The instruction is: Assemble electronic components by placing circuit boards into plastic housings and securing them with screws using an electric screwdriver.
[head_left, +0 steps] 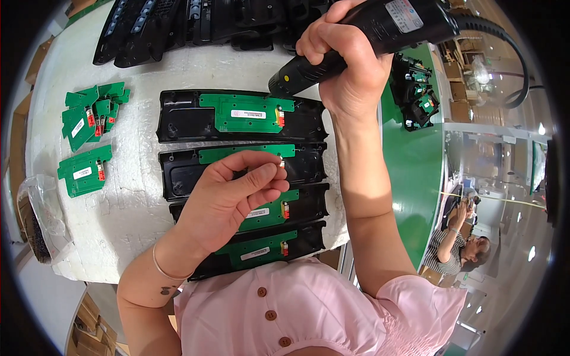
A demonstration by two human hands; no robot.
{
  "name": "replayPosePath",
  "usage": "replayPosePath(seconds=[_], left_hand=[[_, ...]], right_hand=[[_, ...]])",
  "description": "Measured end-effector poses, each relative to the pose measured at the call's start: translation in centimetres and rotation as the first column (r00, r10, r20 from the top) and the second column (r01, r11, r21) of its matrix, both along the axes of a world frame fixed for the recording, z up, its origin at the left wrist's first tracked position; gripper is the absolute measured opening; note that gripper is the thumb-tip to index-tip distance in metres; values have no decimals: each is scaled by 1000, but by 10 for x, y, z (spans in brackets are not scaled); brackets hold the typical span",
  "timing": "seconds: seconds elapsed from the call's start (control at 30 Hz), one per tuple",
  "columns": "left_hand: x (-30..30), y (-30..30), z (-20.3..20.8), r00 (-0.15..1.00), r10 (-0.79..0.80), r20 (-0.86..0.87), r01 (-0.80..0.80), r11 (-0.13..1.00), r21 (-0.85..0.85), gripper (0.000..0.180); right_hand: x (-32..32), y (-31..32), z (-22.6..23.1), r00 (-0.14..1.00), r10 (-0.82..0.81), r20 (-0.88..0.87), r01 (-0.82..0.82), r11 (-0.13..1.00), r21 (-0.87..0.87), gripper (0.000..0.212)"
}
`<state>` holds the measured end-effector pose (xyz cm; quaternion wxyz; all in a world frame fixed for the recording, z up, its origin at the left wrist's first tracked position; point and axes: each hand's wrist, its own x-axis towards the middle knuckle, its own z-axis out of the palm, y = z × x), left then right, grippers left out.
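My right hand (353,62) grips a black electric screwdriver (306,70). Its tip comes down at the upper edge of the green circuit board (228,115) in the farthest black plastic housing (184,129). Over the second housing (178,178), my left hand (228,190) is closed in a pinch, thumb against fingers; anything between them is too small to name. The fingers partly cover that housing's board (222,155). Nearer me, a third board (273,212) and a fourth board (234,256) each lie in a black housing.
A pile of green boards (80,118) and a single board (86,172) lie on the white surface (136,207) to the left. Black housings (231,24) stand along the back. On the right, a green table (409,196) holds more assemblies (418,95); beyond it a person (457,246) works.
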<state>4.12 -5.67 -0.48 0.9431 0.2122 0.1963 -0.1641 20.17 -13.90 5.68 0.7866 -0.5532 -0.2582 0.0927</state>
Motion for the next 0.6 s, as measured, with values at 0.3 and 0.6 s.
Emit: replayPosePath(seconds=[0.3,0.6], left_hand=[[0,3,-6,993,121,-12,-122,987,-108,16],[-3,2,-12,980,198,2,-190,943,-275,17]], right_hand=[[-11,-3,9,1000,5,-22,-6,999,-42,23],[-61,-48,56,878,399,264,-441,889,124,26]])
